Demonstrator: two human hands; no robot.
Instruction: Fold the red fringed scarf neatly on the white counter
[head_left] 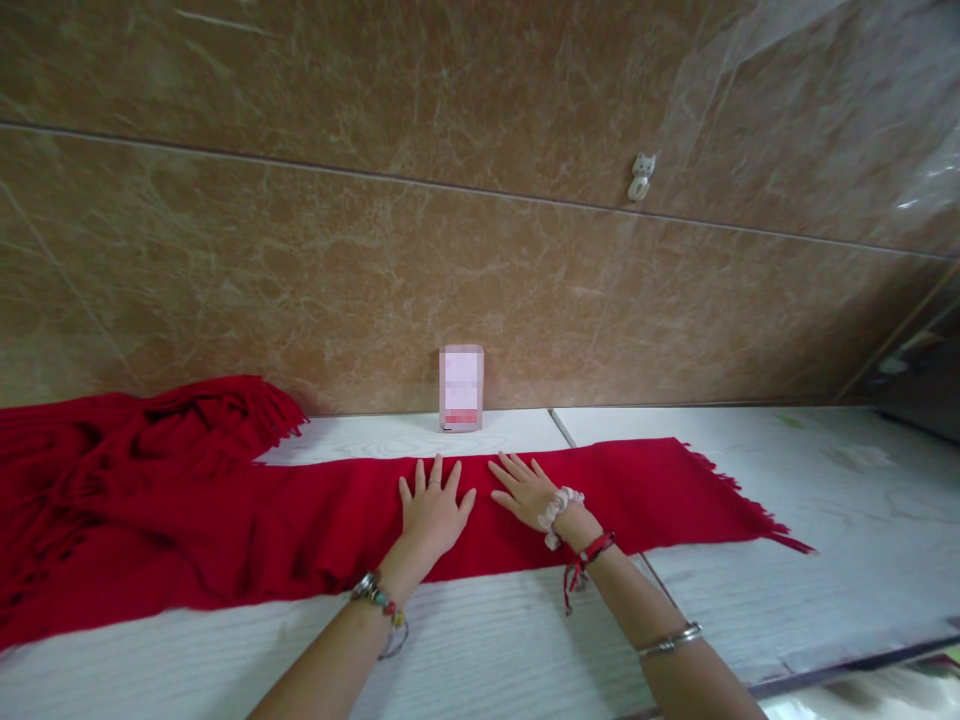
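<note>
A long red scarf (622,495) with fringed ends lies stretched across the white tabletop (495,640). My left hand (431,508) rests flat on its middle, fingers spread, with a ring on one finger. Just to the right, my right hand (529,490) also presses flat on the cloth, fingers apart. Neither hand grips anything. Right of my hands the scarf is smooth, while on the left it wrinkles. More red fringed fabric (150,435) is heaped at the far left; whether it is the same piece I cannot tell.
Against the brown marbled wall (375,290) leans a pink-edged phone (461,388), its screen blurred. A small white cat-shaped hook (641,177) is fixed higher up. A seam runs across the tabletop, and its front edge shows at lower right. Something dark stands at the right.
</note>
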